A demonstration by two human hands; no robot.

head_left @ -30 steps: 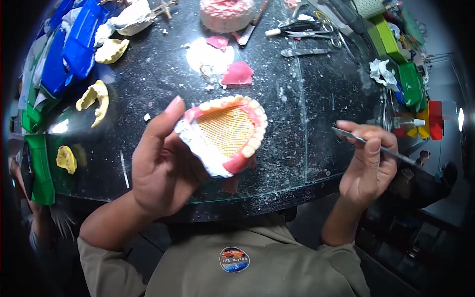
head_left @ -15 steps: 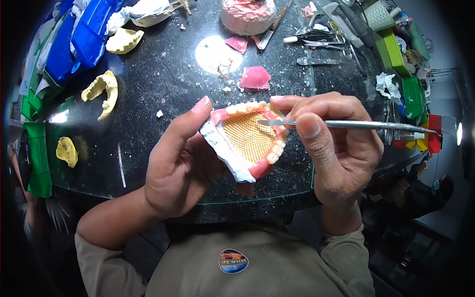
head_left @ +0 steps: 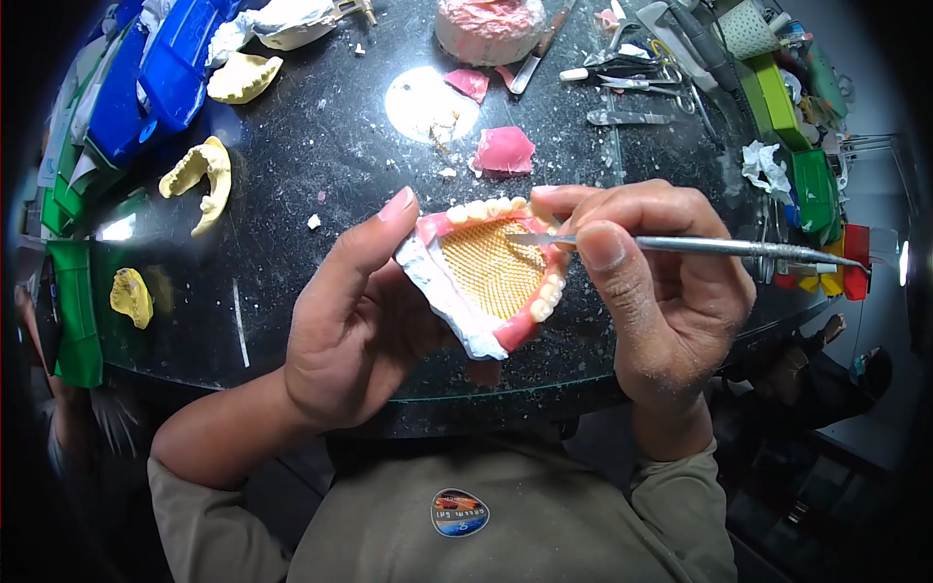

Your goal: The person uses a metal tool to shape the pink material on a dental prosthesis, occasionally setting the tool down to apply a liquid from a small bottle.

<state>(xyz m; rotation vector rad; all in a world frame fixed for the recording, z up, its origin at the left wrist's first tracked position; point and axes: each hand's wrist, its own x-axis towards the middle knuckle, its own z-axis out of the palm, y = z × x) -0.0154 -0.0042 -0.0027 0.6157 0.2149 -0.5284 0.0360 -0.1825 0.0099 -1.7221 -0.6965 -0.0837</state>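
Dark speckled tabletop (head_left: pixel 292 262) beneath denture model (head_left: pixel 491 272) between both hands, left (head_left: pixel 355 325) cupped around it, right (head_left: pixel 671 291) pinching metal tool (head_left: pixel 719 245).

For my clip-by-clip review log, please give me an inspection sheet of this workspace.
surface: dark tabletop, strewn with pale crumbs
job's things: plaster dental model with pink gum base, teeth and gold mesh; metal carving tool, tip at the mesh, contact unclear
clutter: pink wax piece, yellowish casts at left, scissors, crumpled tissue
grippers: two bare hands; left hand holds the model, right hand the tool
cables: cannot tell among the upper-right tools
surroundings: blue bin at left, green bin at right; another person beyond, lower right
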